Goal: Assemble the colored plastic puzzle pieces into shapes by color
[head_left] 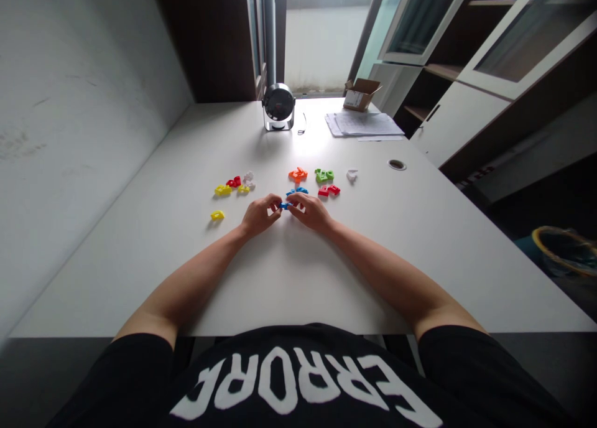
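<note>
My left hand [259,214] and my right hand [311,211] meet at the middle of the white table [420,241], fingertips pinched together on a small blue plastic piece [283,205]. More blue pieces [297,191] lie just beyond my fingers. Red pieces [329,190], green pieces [323,175], orange pieces [297,174] and a white piece [352,175] lie behind my right hand. To the left are yellow pieces [222,190], a red piece [234,181], a white piece [249,178] and a single yellow piece [217,215].
A small round fan [278,106] stands at the back of the table, with a stack of papers [362,124] and an open cardboard box [360,94] to its right. A cable hole [397,164] is in the tabletop. Cabinets stand at the right, a wall at the left.
</note>
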Tool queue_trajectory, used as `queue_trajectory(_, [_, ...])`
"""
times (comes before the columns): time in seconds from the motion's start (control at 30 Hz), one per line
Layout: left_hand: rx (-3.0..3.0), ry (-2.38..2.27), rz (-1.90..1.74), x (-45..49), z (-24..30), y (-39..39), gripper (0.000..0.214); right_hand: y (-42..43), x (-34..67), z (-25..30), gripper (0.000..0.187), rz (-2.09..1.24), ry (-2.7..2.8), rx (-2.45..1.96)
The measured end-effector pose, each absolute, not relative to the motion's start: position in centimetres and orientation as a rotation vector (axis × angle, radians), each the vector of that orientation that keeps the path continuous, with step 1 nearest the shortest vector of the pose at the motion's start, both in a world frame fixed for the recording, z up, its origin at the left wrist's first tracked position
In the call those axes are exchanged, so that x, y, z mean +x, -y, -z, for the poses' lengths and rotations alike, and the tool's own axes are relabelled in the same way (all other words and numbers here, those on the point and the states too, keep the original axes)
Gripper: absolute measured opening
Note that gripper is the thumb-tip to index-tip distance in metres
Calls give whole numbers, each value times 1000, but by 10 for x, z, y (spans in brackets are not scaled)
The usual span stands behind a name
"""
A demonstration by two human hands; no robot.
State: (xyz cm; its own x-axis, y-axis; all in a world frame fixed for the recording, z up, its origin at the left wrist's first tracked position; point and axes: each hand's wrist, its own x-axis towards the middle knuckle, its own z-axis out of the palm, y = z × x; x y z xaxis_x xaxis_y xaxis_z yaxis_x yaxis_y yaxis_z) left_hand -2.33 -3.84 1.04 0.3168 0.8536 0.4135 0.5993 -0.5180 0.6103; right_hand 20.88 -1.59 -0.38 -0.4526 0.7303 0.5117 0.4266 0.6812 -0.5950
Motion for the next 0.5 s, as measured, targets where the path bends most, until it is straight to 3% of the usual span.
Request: queue_trajectory(0.5, [2256, -1282, -984, -23, -8, 36, 18, 17, 209, -1, 15, -534, 2068, -774])
